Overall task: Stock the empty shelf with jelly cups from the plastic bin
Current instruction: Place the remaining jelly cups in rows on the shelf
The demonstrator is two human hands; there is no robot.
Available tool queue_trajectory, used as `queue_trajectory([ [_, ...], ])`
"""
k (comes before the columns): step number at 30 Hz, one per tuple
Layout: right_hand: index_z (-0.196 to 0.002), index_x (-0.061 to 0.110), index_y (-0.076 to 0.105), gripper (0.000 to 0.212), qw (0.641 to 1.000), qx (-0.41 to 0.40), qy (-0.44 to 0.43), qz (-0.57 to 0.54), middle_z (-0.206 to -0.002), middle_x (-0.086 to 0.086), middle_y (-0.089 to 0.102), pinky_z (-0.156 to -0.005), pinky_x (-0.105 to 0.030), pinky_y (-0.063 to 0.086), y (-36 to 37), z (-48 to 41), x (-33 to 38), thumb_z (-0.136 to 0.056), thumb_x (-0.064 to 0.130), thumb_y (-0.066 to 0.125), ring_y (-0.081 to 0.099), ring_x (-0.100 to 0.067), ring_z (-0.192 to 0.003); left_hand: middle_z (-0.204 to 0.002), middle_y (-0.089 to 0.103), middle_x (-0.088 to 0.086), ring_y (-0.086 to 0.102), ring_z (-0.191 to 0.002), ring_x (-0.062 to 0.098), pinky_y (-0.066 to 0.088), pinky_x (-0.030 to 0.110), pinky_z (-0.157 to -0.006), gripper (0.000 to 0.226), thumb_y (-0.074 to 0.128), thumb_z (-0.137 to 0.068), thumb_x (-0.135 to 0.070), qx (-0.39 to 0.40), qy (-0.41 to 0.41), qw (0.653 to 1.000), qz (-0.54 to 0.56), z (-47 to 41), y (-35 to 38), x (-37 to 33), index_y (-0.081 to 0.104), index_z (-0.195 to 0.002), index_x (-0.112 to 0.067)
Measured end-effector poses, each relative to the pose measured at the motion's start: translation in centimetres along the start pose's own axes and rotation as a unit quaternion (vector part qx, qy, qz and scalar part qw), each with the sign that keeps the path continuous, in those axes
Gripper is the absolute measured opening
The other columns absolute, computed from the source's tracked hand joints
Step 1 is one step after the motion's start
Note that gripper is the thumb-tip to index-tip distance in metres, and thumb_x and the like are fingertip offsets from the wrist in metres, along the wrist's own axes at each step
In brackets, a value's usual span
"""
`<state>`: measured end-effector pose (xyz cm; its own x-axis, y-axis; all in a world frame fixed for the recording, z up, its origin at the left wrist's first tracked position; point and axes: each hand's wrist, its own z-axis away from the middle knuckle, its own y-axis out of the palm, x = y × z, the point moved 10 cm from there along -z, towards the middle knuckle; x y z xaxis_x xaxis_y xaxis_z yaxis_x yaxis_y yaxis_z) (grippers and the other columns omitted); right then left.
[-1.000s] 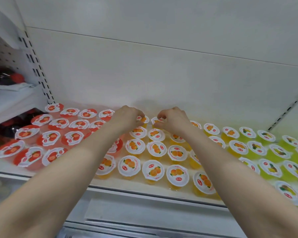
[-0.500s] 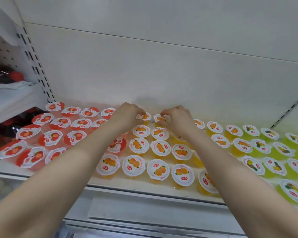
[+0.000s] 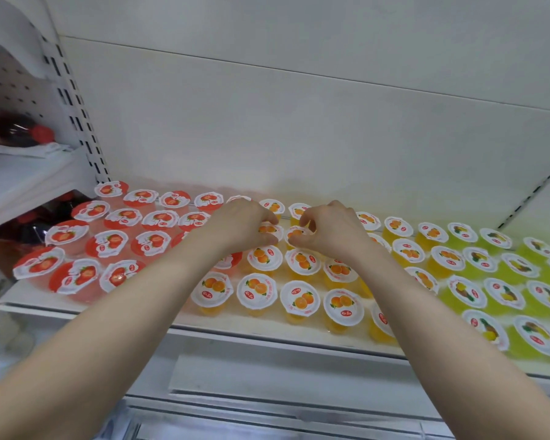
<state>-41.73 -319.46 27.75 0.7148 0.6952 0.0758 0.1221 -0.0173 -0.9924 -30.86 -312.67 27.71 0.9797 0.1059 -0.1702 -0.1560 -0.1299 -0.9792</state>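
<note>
The white shelf (image 3: 261,330) carries rows of jelly cups: red strawberry cups (image 3: 108,243) on the left, orange cups (image 3: 258,292) in the middle, green pineapple cups (image 3: 505,295) on the right. Both my forearms reach in over the orange rows. My left hand (image 3: 235,225) curls thumb and fingers round an orange cup (image 3: 268,229) in the second row from the back. Right beside it, my right hand (image 3: 332,231) pinches the neighbouring orange cup (image 3: 294,232) between thumb and forefinger. Both cups stand on the shelf. The plastic bin is not in view.
A white back panel (image 3: 299,131) closes the shelf behind the cups. At the left a slotted upright (image 3: 77,100) separates a neighbouring shelf (image 3: 29,179) with dark red-capped bottles (image 3: 23,131). A pale rail (image 3: 267,379) runs below the shelf's front edge.
Both hands have drawn back from the rearmost orange cups to the pair one row nearer me. The view has shifted slightly.
</note>
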Motion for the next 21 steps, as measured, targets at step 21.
queue_trajectory([
  [21,-0.131,0.029,0.057,0.044,0.992,-0.099,-0.016,-0.075,-0.129,0.005,0.062,-0.101,-0.041,0.037,-2.3,5.1,-0.2,-0.090,0.047,0.060,0.044,-0.020,-0.126,-0.129,0.060,-0.001,0.053,-0.118,0.020,0.045,0.036,-0.094,0.038,0.059,-0.091,-0.043,-0.081,0.018,0.996,0.026,3.9,-1.6,-0.3,0.063,-0.126,-0.028],
])
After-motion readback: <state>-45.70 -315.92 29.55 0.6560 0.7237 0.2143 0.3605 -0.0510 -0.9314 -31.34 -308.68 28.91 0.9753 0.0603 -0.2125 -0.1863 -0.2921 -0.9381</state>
